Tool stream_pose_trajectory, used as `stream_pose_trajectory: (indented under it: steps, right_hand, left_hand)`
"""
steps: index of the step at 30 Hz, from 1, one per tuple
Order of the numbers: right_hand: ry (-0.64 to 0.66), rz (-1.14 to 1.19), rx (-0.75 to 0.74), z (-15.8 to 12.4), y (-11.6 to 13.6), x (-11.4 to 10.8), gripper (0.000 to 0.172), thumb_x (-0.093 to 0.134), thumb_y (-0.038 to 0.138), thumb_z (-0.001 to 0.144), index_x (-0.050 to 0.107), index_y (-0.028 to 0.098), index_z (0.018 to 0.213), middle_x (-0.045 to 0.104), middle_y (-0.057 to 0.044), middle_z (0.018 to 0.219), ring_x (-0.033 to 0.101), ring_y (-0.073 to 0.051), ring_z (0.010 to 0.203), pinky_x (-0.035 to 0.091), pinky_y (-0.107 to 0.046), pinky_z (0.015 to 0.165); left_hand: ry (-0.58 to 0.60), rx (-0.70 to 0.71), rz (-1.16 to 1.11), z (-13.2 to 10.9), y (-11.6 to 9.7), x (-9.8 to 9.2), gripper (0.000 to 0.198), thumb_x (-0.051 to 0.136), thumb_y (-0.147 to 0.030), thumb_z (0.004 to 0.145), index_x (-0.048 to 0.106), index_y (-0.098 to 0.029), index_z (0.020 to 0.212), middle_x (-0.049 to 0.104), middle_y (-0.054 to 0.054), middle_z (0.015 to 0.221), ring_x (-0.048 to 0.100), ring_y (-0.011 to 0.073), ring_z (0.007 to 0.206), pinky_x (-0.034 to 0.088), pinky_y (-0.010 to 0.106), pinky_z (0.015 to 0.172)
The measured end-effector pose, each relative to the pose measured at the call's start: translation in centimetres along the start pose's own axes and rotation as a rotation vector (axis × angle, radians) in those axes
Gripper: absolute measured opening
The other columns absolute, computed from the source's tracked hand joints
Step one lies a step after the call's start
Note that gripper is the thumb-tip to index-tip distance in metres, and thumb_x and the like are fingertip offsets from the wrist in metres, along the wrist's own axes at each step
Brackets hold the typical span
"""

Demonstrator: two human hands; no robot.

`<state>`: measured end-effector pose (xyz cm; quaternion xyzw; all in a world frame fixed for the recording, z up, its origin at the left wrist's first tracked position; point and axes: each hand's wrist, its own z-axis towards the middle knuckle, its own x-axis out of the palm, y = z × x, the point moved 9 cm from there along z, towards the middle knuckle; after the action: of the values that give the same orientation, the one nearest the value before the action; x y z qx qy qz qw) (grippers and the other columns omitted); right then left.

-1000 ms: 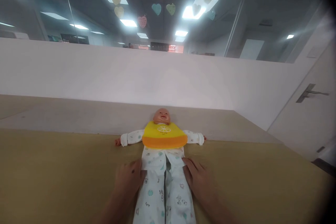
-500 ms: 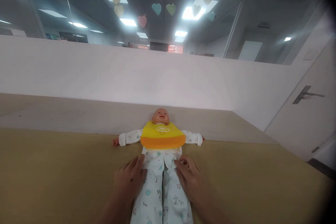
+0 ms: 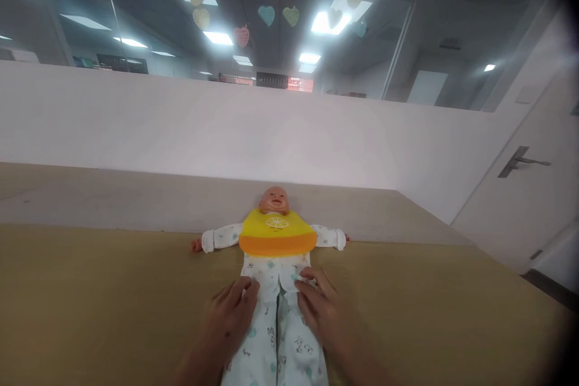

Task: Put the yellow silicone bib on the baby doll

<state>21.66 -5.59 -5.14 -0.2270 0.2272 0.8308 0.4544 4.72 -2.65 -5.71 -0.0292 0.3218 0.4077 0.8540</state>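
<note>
A baby doll (image 3: pixel 274 200) lies face-up along the middle of the table surface (image 3: pixel 113 307), its head towards the far edge, arms spread wide, legs running out of view towards the near edge. A yellow and orange bib (image 3: pixel 277 237) covers its chest. Below it, the two front flaps of a white patterned top (image 3: pixel 261 266) overhang matching trousers (image 3: pixel 301 347).

The right hand's (image 3: pixel 322 306) thumb and forefinger are drawn nearly together, pinching the flap beside them. The left hand (image 3: pixel 230 315) has bent fingers over the opposite flap; whether cloth is gripped cannot be told.

Compared with a second ago, both hands have moved inward and the flaps' gap has narrowed, so the top's front appears more nearly closed.

Beyond the far edge stands a white wall (image 3: pixel 226 132), with glass and paper hearts (image 3: pixel 291 16) above.
</note>
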Motion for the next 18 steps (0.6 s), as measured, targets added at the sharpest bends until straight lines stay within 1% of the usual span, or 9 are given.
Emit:
stream_pose_trajectory:
  steps: [3, 9, 13, 15, 16, 18]
  right_hand:
    - [-0.001, 0.022, -0.012, 0.0, -0.1, 0.2, 0.023, 0.05, 0.008, 0.087, 0.063, 0.021, 0.1, 0.06, -0.007, 0.106, 0.064, -0.016, 0.09, 0.056, -0.028, 0.076]
    - [0.004, 0.019, -0.026, 0.1, 0.0, 0.3, 0.023, 0.051, 0.007, 0.085, 0.063, 0.02, 0.1, 0.06, -0.008, 0.107, 0.064, -0.017, 0.09, 0.056, -0.029, 0.075]
    - [0.006, 0.028, -0.018, -0.1, 0.1, 0.3, 0.023, 0.05, 0.007, 0.086, 0.063, 0.02, 0.099, 0.061, -0.008, 0.107, 0.063, -0.017, 0.093, 0.056, -0.029, 0.078]
    - [0.019, 0.028, -0.011, -0.1, 0.1, 0.3, 0.024, 0.05, 0.006, 0.086, 0.064, 0.02, 0.1, 0.061, -0.007, 0.108, 0.063, -0.017, 0.094, 0.056, -0.029, 0.079]
    - [0.025, 0.027, -0.009, -0.1, 0.1, 0.2, 0.025, 0.051, 0.006, 0.086, 0.064, 0.02, 0.101, 0.061, -0.007, 0.108, 0.063, -0.017, 0.094, 0.056, -0.029, 0.079]
    - [0.036, 0.02, 0.0, -0.1, 0.1, 0.1, 0.026, 0.051, 0.006, 0.086, 0.064, 0.021, 0.102, 0.062, -0.007, 0.108, 0.063, -0.016, 0.093, 0.056, -0.027, 0.08]
  left_hand:
    - [0.003, 0.009, -0.025, -0.2, 0.0, 0.1, 0.022, 0.048, -0.003, 0.089, 0.058, -0.018, 0.102, 0.069, 0.005, 0.091, 0.066, 0.0148, 0.066, 0.047, 0.027, 0.056]
    - [0.042, 0.017, -0.02, -0.4, 0.2, 0.3, 0.023, 0.045, -0.004, 0.089, 0.06, -0.018, 0.099, 0.068, 0.006, 0.091, 0.067, 0.017, 0.066, 0.051, 0.029, 0.053]
    - [0.074, 0.001, 0.021, -0.5, 0.1, 0.5, 0.027, 0.042, -0.005, 0.089, 0.062, -0.016, 0.102, 0.07, 0.008, 0.097, 0.069, 0.0166, 0.068, 0.051, 0.028, 0.053]
    - [0.117, -0.033, 0.069, -0.5, 0.4, 0.7, 0.029, 0.041, -0.007, 0.089, 0.064, -0.016, 0.104, 0.071, 0.009, 0.099, 0.069, 0.0158, 0.066, 0.05, 0.026, 0.051]
    - [0.158, -0.069, 0.094, -0.4, 0.7, 1.0, 0.031, 0.041, -0.007, 0.089, 0.065, -0.016, 0.106, 0.072, 0.009, 0.1, 0.069, 0.0157, 0.066, 0.049, 0.026, 0.05]
    - [0.292, -0.17, 0.13, -0.6, 1.6, 1.9, 0.034, 0.041, -0.009, 0.089, 0.066, -0.017, 0.111, 0.072, 0.009, 0.103, 0.07, 0.0169, 0.068, 0.049, 0.026, 0.049]
